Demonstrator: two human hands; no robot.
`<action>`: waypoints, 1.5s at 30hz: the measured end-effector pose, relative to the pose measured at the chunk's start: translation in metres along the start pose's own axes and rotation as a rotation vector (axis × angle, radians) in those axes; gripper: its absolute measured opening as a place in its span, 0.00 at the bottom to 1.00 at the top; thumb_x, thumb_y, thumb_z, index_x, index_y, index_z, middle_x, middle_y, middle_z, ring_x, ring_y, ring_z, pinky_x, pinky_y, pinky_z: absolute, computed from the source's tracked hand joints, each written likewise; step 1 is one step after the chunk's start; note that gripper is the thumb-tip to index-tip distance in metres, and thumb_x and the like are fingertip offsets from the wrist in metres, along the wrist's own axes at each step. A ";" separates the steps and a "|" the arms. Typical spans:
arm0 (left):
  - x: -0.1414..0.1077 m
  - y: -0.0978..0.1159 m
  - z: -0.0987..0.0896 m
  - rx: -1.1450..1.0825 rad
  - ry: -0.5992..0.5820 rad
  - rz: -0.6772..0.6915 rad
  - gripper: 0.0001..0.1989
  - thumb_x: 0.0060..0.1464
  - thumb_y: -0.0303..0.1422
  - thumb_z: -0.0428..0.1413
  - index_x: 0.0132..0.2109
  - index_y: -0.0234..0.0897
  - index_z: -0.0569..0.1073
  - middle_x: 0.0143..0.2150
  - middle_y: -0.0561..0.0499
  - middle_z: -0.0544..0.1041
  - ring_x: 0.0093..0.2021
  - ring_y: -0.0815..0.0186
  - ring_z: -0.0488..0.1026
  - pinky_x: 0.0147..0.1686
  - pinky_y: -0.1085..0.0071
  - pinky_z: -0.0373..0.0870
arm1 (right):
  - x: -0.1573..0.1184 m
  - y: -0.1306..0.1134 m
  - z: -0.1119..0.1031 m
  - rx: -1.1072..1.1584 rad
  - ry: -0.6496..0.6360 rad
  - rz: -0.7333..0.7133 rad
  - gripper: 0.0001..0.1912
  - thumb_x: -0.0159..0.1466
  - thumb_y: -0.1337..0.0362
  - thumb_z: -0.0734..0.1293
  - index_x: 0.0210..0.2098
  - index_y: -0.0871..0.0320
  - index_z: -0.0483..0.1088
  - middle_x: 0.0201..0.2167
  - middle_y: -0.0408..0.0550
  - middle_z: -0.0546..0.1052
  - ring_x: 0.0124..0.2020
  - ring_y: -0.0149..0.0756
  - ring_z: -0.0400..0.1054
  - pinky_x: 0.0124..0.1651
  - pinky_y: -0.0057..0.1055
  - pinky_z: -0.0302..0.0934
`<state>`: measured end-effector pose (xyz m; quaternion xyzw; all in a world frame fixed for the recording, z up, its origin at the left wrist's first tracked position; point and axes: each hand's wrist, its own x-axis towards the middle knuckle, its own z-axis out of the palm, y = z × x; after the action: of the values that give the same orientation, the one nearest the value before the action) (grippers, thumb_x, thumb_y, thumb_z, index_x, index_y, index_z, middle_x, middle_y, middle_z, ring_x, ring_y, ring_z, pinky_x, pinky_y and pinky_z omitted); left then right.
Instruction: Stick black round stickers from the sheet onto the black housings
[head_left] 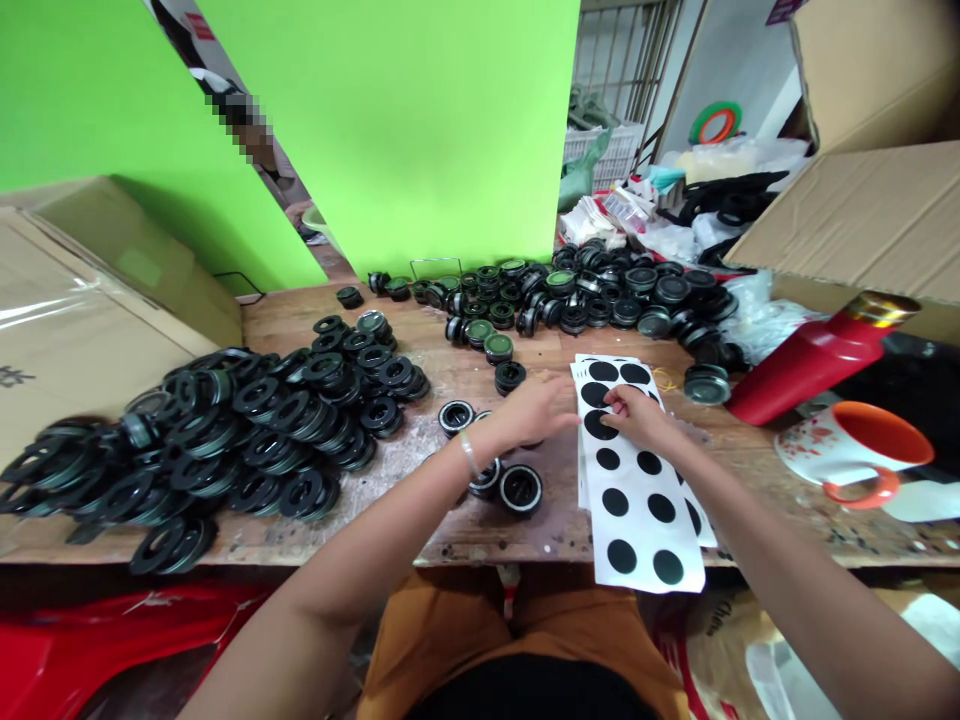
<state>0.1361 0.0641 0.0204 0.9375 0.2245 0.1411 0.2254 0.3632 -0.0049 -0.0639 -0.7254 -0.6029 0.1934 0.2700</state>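
Observation:
White sheets with rows of black round stickers (616, 502) lie at the table's front edge, right of centre. Over the upper part of the top sheet is my right hand (634, 415), its thumb and fingertips pinched together at a black circle; whether anything is between them is too small to tell. My left hand (541, 408) hovers just left of the sheets, fingers stretched out and apart, holding nothing. Beneath my left hand and wrist, several black rings with pale rims (520, 489) sit on the table, partly hidden by the arm.
Black ring parts (300, 410) are heaped at the left, and round black parts (592, 290) along the back. A red bottle (814, 365) and an orange-white mug (814, 446) stand at the right. Cardboard boxes (82, 290) flank the table (420, 520); green panels (427, 130) rise behind.

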 end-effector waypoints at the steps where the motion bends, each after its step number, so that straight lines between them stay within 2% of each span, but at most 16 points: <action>1: -0.015 -0.002 -0.011 -0.033 0.091 -0.009 0.21 0.57 0.38 0.57 0.55 0.35 0.69 0.56 0.41 0.71 0.58 0.57 0.67 0.57 0.61 0.62 | -0.001 0.000 0.000 0.003 0.015 -0.004 0.08 0.55 0.65 0.66 0.35 0.56 0.66 0.28 0.42 0.70 0.27 0.34 0.65 0.30 0.28 0.56; 5: -0.092 -0.014 -0.043 -0.085 0.277 -0.179 0.13 0.58 0.34 0.55 0.49 0.39 0.73 0.51 0.46 0.75 0.52 0.60 0.71 0.55 0.61 0.65 | -0.013 -0.010 -0.002 0.007 0.097 -0.049 0.08 0.55 0.65 0.66 0.36 0.57 0.68 0.32 0.47 0.71 0.32 0.38 0.66 0.37 0.33 0.60; 7: -0.129 -0.020 -0.046 -0.121 0.375 -0.313 0.11 0.58 0.34 0.55 0.47 0.39 0.75 0.49 0.47 0.76 0.51 0.60 0.72 0.55 0.61 0.65 | -0.028 -0.027 -0.001 0.026 0.116 -0.099 0.08 0.59 0.63 0.65 0.38 0.57 0.68 0.35 0.49 0.71 0.35 0.39 0.67 0.40 0.35 0.61; 10: -0.170 -0.023 -0.036 -0.269 0.491 -0.498 0.11 0.58 0.35 0.55 0.46 0.38 0.75 0.46 0.46 0.77 0.46 0.61 0.74 0.50 0.62 0.69 | -0.059 -0.063 0.005 0.124 0.096 -0.226 0.07 0.63 0.61 0.63 0.39 0.56 0.68 0.35 0.47 0.72 0.36 0.38 0.68 0.41 0.33 0.62; 13: -0.187 -0.020 -0.023 -0.370 0.516 -0.565 0.11 0.58 0.34 0.55 0.46 0.37 0.74 0.45 0.47 0.77 0.44 0.62 0.74 0.48 0.65 0.70 | -0.083 -0.092 0.013 0.175 0.056 -0.343 0.07 0.65 0.61 0.62 0.40 0.54 0.69 0.36 0.46 0.73 0.37 0.37 0.68 0.41 0.33 0.62; 15: -0.190 -0.015 -0.018 -0.330 0.542 -0.571 0.10 0.58 0.33 0.54 0.47 0.39 0.74 0.46 0.48 0.77 0.46 0.62 0.73 0.50 0.64 0.68 | -0.088 -0.096 0.016 0.149 0.069 -0.375 0.07 0.66 0.61 0.62 0.40 0.55 0.70 0.37 0.47 0.74 0.38 0.38 0.69 0.43 0.34 0.62; 17: -0.189 -0.007 -0.015 -0.266 0.587 -0.558 0.10 0.59 0.32 0.53 0.47 0.40 0.73 0.47 0.48 0.76 0.49 0.61 0.71 0.53 0.62 0.66 | -0.084 -0.086 0.016 0.107 0.110 -0.312 0.08 0.65 0.60 0.62 0.40 0.55 0.70 0.37 0.48 0.74 0.36 0.38 0.69 0.41 0.35 0.62; 19: -0.187 0.006 -0.012 -0.237 0.610 -0.520 0.10 0.60 0.31 0.52 0.47 0.41 0.72 0.48 0.47 0.74 0.51 0.60 0.70 0.55 0.60 0.64 | -0.072 -0.066 0.011 0.047 0.142 -0.143 0.10 0.62 0.60 0.63 0.39 0.56 0.71 0.37 0.50 0.75 0.33 0.39 0.69 0.38 0.36 0.63; 21: -0.183 0.021 -0.005 -0.246 0.579 -0.447 0.10 0.61 0.30 0.51 0.48 0.42 0.72 0.49 0.47 0.73 0.52 0.60 0.69 0.55 0.60 0.64 | -0.058 -0.044 0.002 -0.024 0.138 0.038 0.10 0.60 0.60 0.64 0.37 0.57 0.72 0.35 0.51 0.76 0.31 0.41 0.69 0.36 0.37 0.62; 23: -0.173 0.039 0.005 -0.262 0.497 -0.336 0.11 0.61 0.30 0.51 0.50 0.42 0.71 0.50 0.46 0.72 0.53 0.60 0.68 0.55 0.61 0.65 | -0.044 -0.028 -0.007 -0.072 0.116 0.130 0.09 0.58 0.62 0.64 0.36 0.58 0.72 0.33 0.52 0.77 0.32 0.42 0.70 0.36 0.37 0.62; 25: -0.155 0.055 0.016 -0.257 0.365 -0.207 0.13 0.60 0.30 0.53 0.52 0.42 0.70 0.52 0.46 0.71 0.55 0.60 0.66 0.56 0.62 0.64 | -0.029 -0.020 -0.011 -0.095 0.082 0.130 0.08 0.57 0.64 0.64 0.35 0.58 0.72 0.33 0.52 0.77 0.33 0.42 0.70 0.36 0.35 0.61; 28: -0.113 0.069 0.028 -0.169 0.160 -0.067 0.20 0.57 0.32 0.57 0.56 0.39 0.66 0.55 0.43 0.70 0.59 0.58 0.63 0.59 0.62 0.61 | -0.009 -0.020 -0.011 -0.106 -0.001 0.084 0.05 0.53 0.67 0.67 0.31 0.58 0.72 0.29 0.47 0.76 0.30 0.38 0.70 0.33 0.32 0.60; 32: -0.041 0.055 0.034 0.029 -0.012 -0.061 0.37 0.51 0.34 0.62 0.64 0.29 0.56 0.60 0.34 0.66 0.65 0.49 0.56 0.63 0.56 0.53 | 0.011 -0.028 -0.010 -0.112 -0.107 0.018 0.03 0.54 0.68 0.69 0.25 0.58 0.70 0.24 0.43 0.74 0.26 0.34 0.67 0.30 0.29 0.59; 36: 0.015 0.025 0.043 0.007 -0.201 -0.070 0.56 0.45 0.36 0.66 0.68 0.23 0.38 0.61 0.28 0.65 0.62 0.47 0.62 0.57 0.60 0.60 | 0.019 -0.029 -0.013 -0.114 -0.143 -0.051 0.11 0.63 0.58 0.68 0.32 0.61 0.70 0.29 0.43 0.74 0.27 0.30 0.67 0.32 0.29 0.63; 40: 0.037 0.009 0.055 0.030 -0.326 -0.071 0.62 0.42 0.36 0.66 0.69 0.25 0.30 0.60 0.28 0.66 0.57 0.49 0.68 0.51 0.64 0.63 | 0.013 -0.025 -0.012 -0.110 -0.135 -0.122 0.12 0.67 0.57 0.65 0.37 0.61 0.70 0.35 0.45 0.74 0.32 0.31 0.68 0.36 0.32 0.65; 45: 0.041 0.013 0.060 0.180 -0.368 -0.102 0.65 0.38 0.42 0.68 0.69 0.23 0.33 0.58 0.26 0.68 0.58 0.44 0.66 0.52 0.60 0.61 | -0.017 -0.024 -0.008 -0.098 -0.103 -0.250 0.06 0.63 0.68 0.62 0.30 0.58 0.69 0.35 0.51 0.73 0.37 0.41 0.66 0.41 0.37 0.61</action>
<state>0.1981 0.0521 -0.0179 0.9512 0.2385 -0.0646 0.1850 0.3461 -0.0196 -0.0430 -0.6461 -0.7102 0.1659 0.2249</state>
